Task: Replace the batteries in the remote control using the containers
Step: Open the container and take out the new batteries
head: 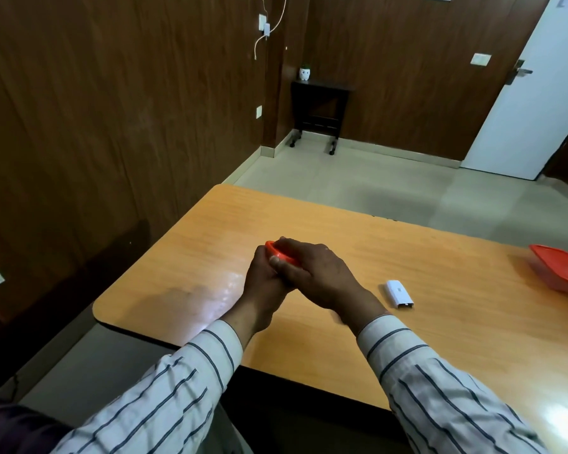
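Observation:
A small orange-red container is clasped between both hands above the middle of the wooden table. My left hand grips it from below and the left. My right hand covers its top, hiding most of it. A white remote control part lies flat on the table, just right of my right wrist. A second red-lidded container rests at the table's far right edge. No batteries are visible.
The table's left and near edges drop to a tiled floor. A brown panelled wall runs along the left. A small dark side table stands in the far corner, and a white door is at the right.

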